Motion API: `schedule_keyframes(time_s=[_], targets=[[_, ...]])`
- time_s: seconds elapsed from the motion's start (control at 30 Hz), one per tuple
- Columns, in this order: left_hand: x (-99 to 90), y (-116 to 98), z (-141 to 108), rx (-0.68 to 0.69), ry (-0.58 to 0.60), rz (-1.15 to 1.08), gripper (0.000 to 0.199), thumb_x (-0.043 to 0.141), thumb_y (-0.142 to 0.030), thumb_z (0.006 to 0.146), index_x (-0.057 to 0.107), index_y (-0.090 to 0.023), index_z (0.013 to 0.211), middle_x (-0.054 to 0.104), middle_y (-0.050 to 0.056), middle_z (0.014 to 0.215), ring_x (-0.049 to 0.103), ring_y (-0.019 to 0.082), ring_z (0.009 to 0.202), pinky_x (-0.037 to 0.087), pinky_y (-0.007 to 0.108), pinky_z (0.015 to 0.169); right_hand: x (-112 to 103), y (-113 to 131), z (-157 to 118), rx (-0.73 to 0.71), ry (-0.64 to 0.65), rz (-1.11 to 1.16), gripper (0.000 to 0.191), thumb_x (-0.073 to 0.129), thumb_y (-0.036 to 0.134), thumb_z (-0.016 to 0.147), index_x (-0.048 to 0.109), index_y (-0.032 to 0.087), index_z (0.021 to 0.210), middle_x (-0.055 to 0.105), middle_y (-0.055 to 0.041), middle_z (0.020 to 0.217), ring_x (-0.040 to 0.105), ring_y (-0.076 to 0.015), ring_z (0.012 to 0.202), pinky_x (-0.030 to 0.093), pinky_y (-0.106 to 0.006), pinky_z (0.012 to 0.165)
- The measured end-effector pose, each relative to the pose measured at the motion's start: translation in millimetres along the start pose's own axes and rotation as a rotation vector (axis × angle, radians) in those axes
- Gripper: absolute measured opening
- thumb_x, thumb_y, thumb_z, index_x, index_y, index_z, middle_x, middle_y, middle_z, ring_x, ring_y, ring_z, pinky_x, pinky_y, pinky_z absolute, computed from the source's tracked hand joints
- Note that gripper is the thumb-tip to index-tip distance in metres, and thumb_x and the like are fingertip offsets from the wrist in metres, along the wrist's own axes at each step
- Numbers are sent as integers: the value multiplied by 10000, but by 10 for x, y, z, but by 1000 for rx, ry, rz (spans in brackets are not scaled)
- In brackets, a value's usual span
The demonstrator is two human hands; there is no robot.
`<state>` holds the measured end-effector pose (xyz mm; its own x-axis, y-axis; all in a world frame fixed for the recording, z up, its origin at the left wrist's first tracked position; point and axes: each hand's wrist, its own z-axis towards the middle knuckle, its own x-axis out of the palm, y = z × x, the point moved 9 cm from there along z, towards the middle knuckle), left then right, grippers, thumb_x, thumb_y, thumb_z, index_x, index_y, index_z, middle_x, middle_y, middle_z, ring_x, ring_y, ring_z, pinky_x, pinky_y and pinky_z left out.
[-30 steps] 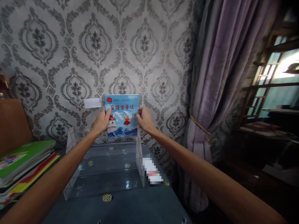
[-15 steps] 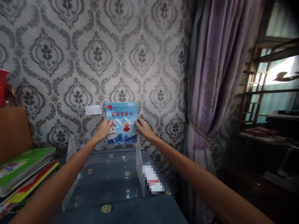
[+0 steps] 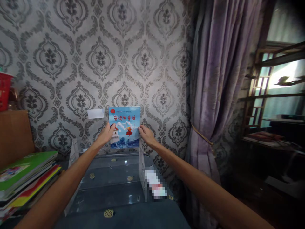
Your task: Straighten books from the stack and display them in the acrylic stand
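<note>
A blue book (image 3: 125, 127) with red Chinese characters and a figure in red on its cover stands upright at the back of a clear tiered rack (image 3: 143, 171). My left hand (image 3: 106, 134) grips its left edge, thumb on the cover. On the opposite edge, my right hand (image 3: 145, 134) is closed round the side of the book. The rack's stepped tiers are see-through and rest on a dark table (image 3: 143, 216). Whether the book's lower edge touches the top tier cannot be made out.
Stacked books (image 3: 28, 171) lie at the left beside a brown box (image 3: 15, 136) with a red basket (image 3: 5, 90) on it. A blurred-out item (image 3: 156, 184) lies right of the rack. A purple curtain (image 3: 214, 79) hangs at the right.
The view has shifted slightly, showing more of the red basket. Both hands keep their hold on the book, which has hardly moved relative to the rack.
</note>
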<state>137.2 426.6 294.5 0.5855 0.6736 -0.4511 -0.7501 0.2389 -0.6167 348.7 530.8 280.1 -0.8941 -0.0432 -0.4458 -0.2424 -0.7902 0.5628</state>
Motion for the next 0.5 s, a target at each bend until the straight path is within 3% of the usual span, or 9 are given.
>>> schedule_keyframes(time_s=[0.3, 0.5], targets=[[7, 65, 5, -45, -1, -34, 370, 466, -509, 902, 601, -211, 1075, 691, 101, 1189, 577, 273, 1219, 420, 379, 1037, 11, -81, -6, 45, 20, 68, 282, 415, 390, 897, 598, 207, 786, 658, -42, 793, 590, -209, 819, 473, -301, 743], [1, 113, 8, -59, -3, -78, 417, 490, -534, 893, 609, -206, 1122, 699, 99, 1189, 576, 281, 1229, 409, 400, 1059, 41, -158, -37, 102, 47, 187, 452, 324, 527, 927, 605, 187, 834, 678, -69, 859, 637, -206, 850, 510, -277, 674]])
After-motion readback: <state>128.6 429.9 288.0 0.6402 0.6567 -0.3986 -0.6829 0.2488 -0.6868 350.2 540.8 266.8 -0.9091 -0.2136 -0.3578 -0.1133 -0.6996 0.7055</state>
